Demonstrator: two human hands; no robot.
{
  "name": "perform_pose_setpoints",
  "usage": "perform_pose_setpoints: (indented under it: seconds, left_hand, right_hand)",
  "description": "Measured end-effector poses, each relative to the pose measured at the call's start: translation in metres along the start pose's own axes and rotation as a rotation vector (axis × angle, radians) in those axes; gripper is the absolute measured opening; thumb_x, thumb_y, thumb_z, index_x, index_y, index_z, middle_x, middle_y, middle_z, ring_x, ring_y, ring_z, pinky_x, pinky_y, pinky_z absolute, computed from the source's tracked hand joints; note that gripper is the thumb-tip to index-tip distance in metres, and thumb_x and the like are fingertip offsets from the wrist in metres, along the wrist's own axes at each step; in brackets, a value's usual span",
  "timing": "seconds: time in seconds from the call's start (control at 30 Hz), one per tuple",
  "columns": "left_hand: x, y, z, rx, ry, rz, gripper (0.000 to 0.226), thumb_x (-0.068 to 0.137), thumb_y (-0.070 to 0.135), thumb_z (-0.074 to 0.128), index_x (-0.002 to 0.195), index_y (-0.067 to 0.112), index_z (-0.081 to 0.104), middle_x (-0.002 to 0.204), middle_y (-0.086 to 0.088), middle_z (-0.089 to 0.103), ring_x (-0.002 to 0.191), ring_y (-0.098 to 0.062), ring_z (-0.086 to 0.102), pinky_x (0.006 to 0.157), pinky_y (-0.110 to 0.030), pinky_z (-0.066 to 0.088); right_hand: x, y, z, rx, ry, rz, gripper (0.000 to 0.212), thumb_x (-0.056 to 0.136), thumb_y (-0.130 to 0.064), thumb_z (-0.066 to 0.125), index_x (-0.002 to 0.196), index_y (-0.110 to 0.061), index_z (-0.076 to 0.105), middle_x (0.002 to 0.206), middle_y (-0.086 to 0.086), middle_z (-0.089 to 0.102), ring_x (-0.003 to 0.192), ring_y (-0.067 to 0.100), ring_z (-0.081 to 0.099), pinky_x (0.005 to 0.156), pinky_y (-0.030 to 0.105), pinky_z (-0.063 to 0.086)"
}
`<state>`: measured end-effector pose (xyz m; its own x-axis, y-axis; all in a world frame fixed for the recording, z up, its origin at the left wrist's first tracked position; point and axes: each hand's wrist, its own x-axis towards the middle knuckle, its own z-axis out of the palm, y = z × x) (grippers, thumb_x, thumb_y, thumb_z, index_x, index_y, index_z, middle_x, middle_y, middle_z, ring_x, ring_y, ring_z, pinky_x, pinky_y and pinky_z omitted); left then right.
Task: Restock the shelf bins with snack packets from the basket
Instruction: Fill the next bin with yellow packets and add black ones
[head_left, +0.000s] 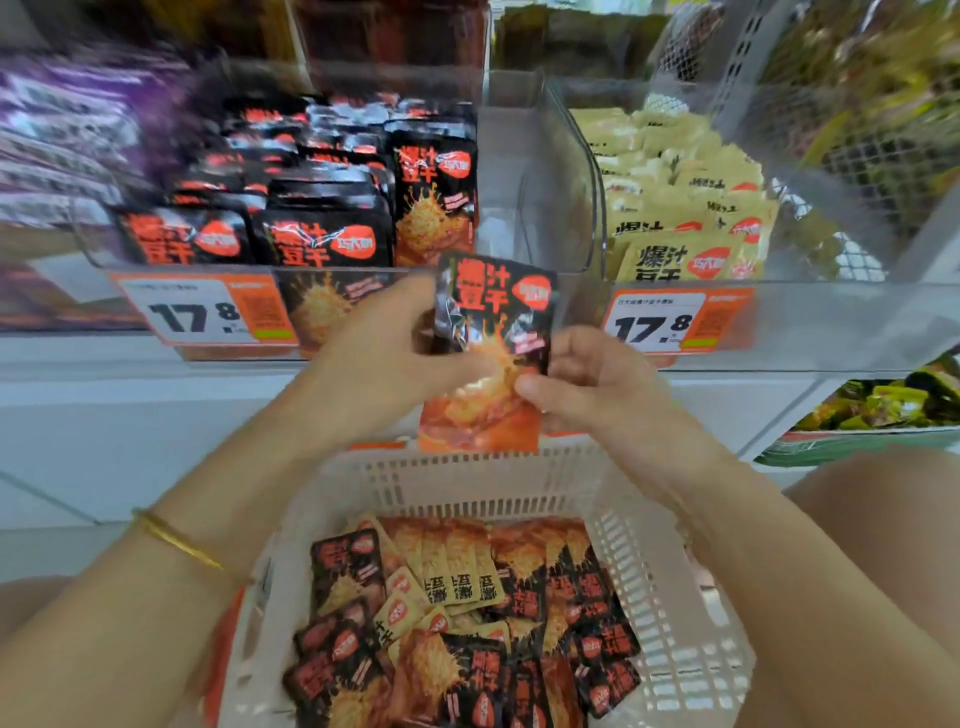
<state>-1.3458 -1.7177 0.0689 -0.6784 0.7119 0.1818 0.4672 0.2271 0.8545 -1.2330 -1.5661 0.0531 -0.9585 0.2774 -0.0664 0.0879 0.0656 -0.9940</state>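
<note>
At the left, a clear plastic shelf bin (337, 268) is packed with upright black-and-orange packets (327, 234), and a white-and-orange price tag (202, 312) sits on its front wall. Just below and right of that bin's right front corner is the left hand (379, 343), with a thin gold bangle (176, 543) on its wrist. It grips the left edge of a black-and-orange foil snack packet (493, 332), fingers closed on it, though blur hides how the tips lie. The packet is held above the basket and in front of the shelf edge. Its long axis is nearly upright, the printed face is toward the camera, and the top leans a little right, level with the bin's front wall. The right hand (592, 384) pinches the packet's lower right edge between thumb and fingers (535, 387). The matching bin therefore lies up and to the left of the packet, nearer the left hand, and the packet stands the same way as the row inside. I judge the coming move to be a short lift over the front wall and back. Further right, a second clear bin (592, 171) holds pale yellow packets (691, 208), the wrong kind for this one. Below both hands, the white slotted plastic basket (467, 467) holds a loose mix of both kinds.
</note>
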Motion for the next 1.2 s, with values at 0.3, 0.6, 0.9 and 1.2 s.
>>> perform_pose_setpoints:
  seconds: [0.3,0.6,0.9,1.2]
  left_hand:
    - [0.034,-0.022,-0.050,0.911,0.518,0.205,0.041,0.091,0.039,0.040,0.110,0.012,0.063,0.119,-0.008,0.060,0.114,-0.030,0.052,0.095,-0.044,0.035]
    - [0.036,-0.033,-0.041,1.006,0.496,0.186,0.039,0.093,0.038,0.036,0.110,0.011,0.059,0.115,-0.008,0.060,0.109,-0.032,0.052,0.105,-0.047,0.029]
    - [0.031,-0.032,-0.040,0.982,0.590,0.309,0.036,0.093,0.030,0.043,0.116,0.006,0.058,0.122,-0.012,0.057,0.117,-0.032,0.047,0.111,-0.053,0.023]
    - [-0.008,-0.039,0.028,0.881,0.150,0.656,0.022,0.080,0.010,0.047,0.090,0.004,0.066,0.104,-0.014,0.064,0.084,-0.031,0.055,0.068,-0.041,0.047]
  right_hand:
    - [0.131,-0.091,0.025,-0.986,0.386,-0.241,0.017,0.083,-0.020,0.066,0.093,-0.014,0.053,0.092,0.009,0.053,0.092,0.022,0.055,0.068,0.029,0.033]
    - [0.218,-0.048,0.024,-1.000,0.311,0.104,0.023,0.084,-0.008,0.061,0.108,-0.005,0.064,0.108,0.014,0.066,0.101,0.031,0.065,0.082,0.038,0.055]
    - [0.206,-0.059,0.022,-0.904,0.247,0.124,0.023,0.085,-0.014,0.067,0.073,-0.011,0.048,0.114,0.014,0.062,0.104,0.028,0.063,0.087,0.032,0.053]
    - [0.028,-0.021,-0.005,-0.651,-0.065,0.188,0.015,0.086,-0.015,0.066,0.079,-0.003,0.061,0.069,0.017,0.068,0.059,0.027,0.069,0.052,0.033,0.055]
